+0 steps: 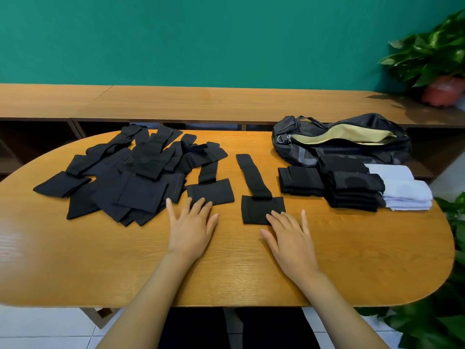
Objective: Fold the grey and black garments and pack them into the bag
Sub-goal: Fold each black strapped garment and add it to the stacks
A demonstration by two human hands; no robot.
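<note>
Our left hand (191, 222) lies flat with fingers spread, its tips touching a black wrap (211, 191) at the five o'clock edge of the unfolded pile (130, 172). Our right hand (289, 238) is flat too, fingertips on the wide end of the lone strapped wrap (261, 210). Neither grips anything. The folded stacks (352, 190) sit at two o'clock, before the unzipped bag (339, 142). We judge the long strap may unroll while we fold it, and tugging at the tangled pile may drag its neighbours along.

Teal wall (201, 34), wooden shelf (176, 102), oval table (226, 273), plants (432, 51)
</note>
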